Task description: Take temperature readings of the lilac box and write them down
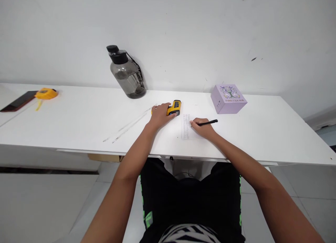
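Observation:
My left hand (159, 116) is closed over a yellow-and-black handheld meter (174, 108) lying on the white table. Its dark-edged end sticks out to the right of my fingers; the middle of it is hidden under the hand. In my right hand (203, 128) is a black pen (208, 123), gripped near its tip and slanting up to the right. The pen tip is at a small white sheet of paper (185, 136) covered with rows of handwriting. My right hand rests over the right side of that sheet.
A grey water bottle (128, 80) with a black cap stands tilted in view by the wall. The lilac tea box (228, 99) sits at the back right. Far left lie a yellow tape measure (46, 93) and a dark flat phone-like object (19, 102). Dark scuffs mark the tabletop (78, 124).

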Tool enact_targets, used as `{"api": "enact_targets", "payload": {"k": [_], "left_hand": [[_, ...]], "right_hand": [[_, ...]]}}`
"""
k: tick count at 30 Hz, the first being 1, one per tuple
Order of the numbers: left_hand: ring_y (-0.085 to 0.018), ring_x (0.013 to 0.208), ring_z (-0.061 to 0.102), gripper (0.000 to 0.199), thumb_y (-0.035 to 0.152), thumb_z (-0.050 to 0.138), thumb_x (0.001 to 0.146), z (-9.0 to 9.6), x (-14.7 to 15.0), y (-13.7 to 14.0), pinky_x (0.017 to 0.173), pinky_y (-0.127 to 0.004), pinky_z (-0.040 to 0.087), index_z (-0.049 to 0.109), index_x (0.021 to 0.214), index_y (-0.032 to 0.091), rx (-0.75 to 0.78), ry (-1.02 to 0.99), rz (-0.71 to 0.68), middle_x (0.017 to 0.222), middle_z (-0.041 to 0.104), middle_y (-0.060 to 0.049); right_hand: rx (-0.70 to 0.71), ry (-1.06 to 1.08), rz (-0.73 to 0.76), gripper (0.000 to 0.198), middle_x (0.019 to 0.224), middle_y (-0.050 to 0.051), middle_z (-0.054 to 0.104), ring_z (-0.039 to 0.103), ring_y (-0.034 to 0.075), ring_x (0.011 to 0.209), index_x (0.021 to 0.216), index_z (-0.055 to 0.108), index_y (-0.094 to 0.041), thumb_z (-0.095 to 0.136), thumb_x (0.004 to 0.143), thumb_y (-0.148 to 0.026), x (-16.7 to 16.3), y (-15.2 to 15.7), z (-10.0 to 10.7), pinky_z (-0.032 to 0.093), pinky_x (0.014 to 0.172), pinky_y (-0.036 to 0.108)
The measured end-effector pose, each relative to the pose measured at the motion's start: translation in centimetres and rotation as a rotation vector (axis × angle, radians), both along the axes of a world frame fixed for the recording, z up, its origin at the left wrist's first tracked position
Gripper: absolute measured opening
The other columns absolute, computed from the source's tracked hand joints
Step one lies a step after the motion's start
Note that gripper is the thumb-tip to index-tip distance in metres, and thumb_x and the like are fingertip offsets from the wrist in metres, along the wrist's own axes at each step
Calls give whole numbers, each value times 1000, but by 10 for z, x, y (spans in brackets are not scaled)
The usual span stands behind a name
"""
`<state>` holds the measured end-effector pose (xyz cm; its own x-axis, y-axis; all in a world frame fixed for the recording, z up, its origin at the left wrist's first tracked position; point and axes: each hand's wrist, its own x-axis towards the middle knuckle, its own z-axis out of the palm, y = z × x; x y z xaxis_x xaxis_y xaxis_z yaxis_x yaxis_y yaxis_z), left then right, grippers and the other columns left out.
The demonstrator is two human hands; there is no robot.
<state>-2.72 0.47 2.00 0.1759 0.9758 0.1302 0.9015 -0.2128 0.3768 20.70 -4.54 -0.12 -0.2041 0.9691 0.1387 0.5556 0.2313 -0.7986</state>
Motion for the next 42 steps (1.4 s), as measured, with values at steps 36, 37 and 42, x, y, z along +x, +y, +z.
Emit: {"api": "enact_targets", "payload": {"k": [36,37,42], "left_hand": [[-30,115,59,51,28,51,88,6,-18,-3,92,-43,42,49,140,25,103,228,-92,141,59,-6],[-30,116,59,49,28,52,89,6,-19,-2,92,-43,42,51,137,25,134,206,-91,142,58,-6],[-30,116,61,51,25,62,83,0,-21,3,97,-43,43,52,134,26,247,-130,-15,142,58,-9]], "right_hand": [[397,-324,-34,42,99,7,71,65,22,85,126,64,-25,39,92,-20,39,19,-14,51,74,35],[463,-328,-38,42,98,8,71,65,23,87,126,64,-23,38,93,-20,42,19,-11,51,76,36],[653,-302,-506,36,121,15,61,53,32,118,120,64,-21,47,93,-36,76,28,5,39,102,52]]}}
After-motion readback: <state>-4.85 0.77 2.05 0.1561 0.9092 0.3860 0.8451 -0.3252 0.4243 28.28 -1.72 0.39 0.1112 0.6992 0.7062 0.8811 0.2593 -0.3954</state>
